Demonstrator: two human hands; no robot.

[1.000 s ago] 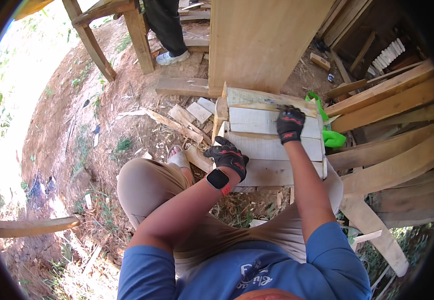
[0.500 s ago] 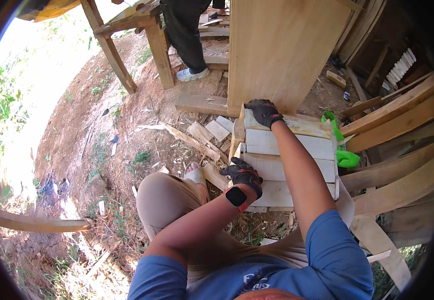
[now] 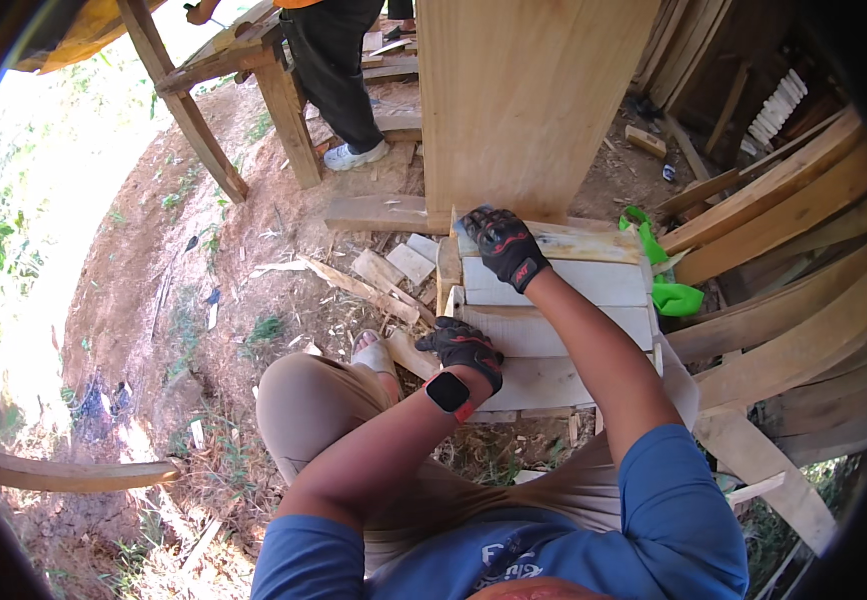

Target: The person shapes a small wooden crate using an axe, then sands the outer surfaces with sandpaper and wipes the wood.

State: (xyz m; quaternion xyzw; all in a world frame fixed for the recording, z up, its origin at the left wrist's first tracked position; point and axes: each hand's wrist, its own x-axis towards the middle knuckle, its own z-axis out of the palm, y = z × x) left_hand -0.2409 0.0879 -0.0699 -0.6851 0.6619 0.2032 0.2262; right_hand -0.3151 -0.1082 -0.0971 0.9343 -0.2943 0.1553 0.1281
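Note:
A box-like wooden piece of pale slats (image 3: 554,283) lies between my knees, its slats running left to right. My right hand (image 3: 502,245), in a black and red work glove, presses on the left end of the farthest slat. Its fingers are curled over a small greyish thing that I cannot make out. My left hand (image 3: 464,350), gloved alike, grips the left edge of the nearer slats. The fingertips there are partly hidden.
Just beyond the slats stands a tall wooden panel (image 3: 524,110). Curved planks (image 3: 784,300) are stacked at right, beside a bright green cloth or bag (image 3: 676,298). Offcuts (image 3: 379,270) litter the dirt at left. Another person (image 3: 339,75) stands near a wooden bench (image 3: 224,65).
My right hand has moved slightly nearer to me on the far slat, its back now turned more upward. The left hand keeps its place on the edge. The whole view has shifted a little.

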